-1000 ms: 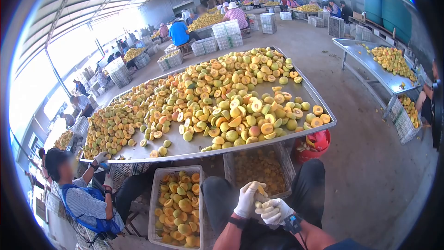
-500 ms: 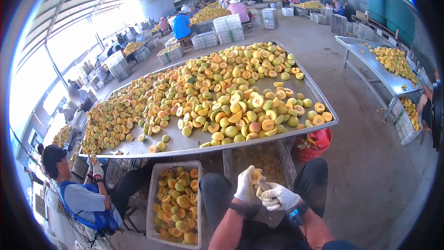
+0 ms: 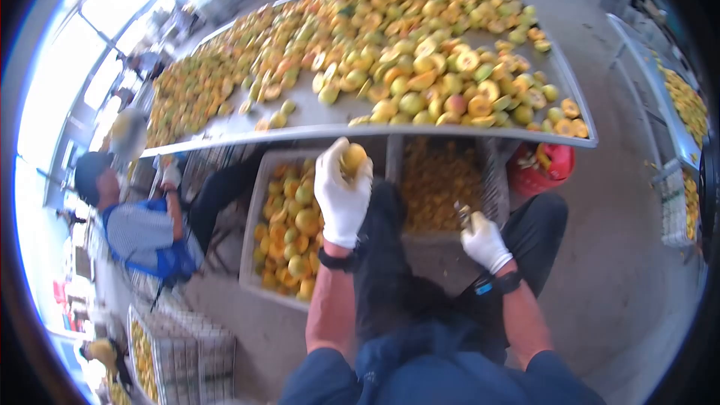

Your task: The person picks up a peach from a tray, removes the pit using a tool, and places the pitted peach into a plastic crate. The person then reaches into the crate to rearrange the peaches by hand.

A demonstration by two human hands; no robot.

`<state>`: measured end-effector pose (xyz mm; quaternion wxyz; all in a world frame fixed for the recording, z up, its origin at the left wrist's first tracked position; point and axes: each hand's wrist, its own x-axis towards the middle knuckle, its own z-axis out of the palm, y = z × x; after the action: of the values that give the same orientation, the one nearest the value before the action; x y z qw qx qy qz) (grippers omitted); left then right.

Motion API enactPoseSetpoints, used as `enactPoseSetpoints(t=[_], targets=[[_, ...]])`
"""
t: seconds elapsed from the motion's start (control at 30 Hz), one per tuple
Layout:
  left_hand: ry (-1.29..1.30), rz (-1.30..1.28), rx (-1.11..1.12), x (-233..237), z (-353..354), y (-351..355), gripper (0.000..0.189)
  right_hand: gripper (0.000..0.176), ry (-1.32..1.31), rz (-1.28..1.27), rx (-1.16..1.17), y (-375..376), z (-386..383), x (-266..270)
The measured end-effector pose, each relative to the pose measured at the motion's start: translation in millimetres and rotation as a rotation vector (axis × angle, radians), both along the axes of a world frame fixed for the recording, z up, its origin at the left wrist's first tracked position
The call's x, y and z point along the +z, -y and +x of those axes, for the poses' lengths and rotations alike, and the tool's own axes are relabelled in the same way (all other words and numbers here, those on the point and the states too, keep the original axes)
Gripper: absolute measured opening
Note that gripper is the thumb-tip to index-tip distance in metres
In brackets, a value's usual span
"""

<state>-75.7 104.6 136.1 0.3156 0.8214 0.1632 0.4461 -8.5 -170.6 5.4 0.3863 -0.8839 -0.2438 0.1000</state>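
Observation:
My left hand (image 3: 341,202), in a white glove, is closed around a yellow peach half (image 3: 352,159) just below the table's near edge. It is raised beside the crate of peach halves (image 3: 250,244). My gloved right hand (image 3: 487,244) grips a small metal hand tool (image 3: 463,212) above my right thigh; its exact kind is too blurred to tell. Behind the tool, under the table, stands a crate (image 3: 493,191) with small brownish-yellow pieces, perhaps pits. Many cut peaches (image 3: 420,79) are heaped on the metal table (image 3: 307,109) in front of me.
A red bucket (image 3: 534,172) with red and yellow contents stands under the table's right end. A person (image 3: 142,217) in a cap and white gloves sits at my left. Another metal table (image 3: 637,67) with peaches is at right. Crates (image 3: 191,356) stand at lower left.
My hands have moved apart: the left went up and left with the peach half, the right stays lower right with the tool. My view has tilted downward.

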Motion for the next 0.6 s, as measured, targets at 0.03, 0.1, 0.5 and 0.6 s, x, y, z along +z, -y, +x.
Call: enactPoseSetpoints(t=[0.03, 0.1, 0.5, 0.6], targets=[[-0.041, 0.034, 0.077, -6, -15, -20, 0.035, 0.015, 0.0, -0.017, 0.009, 1, 1, -4], [-0.239, 0.151, 0.207, -25, -49, -64, 0.031, 0.016, -0.036, -0.088, 0.052, 2, 2, -7], [-0.813, 0.003, 0.412, -86, -33, -162, 0.045, 0.025, -0.036, -0.25, 0.151, -2, -1, 3], [-1.063, 0.183, 0.355, -64, 13, -157, 0.041, 0.025, -0.069, -0.274, 0.116, 2, -1, -3]])
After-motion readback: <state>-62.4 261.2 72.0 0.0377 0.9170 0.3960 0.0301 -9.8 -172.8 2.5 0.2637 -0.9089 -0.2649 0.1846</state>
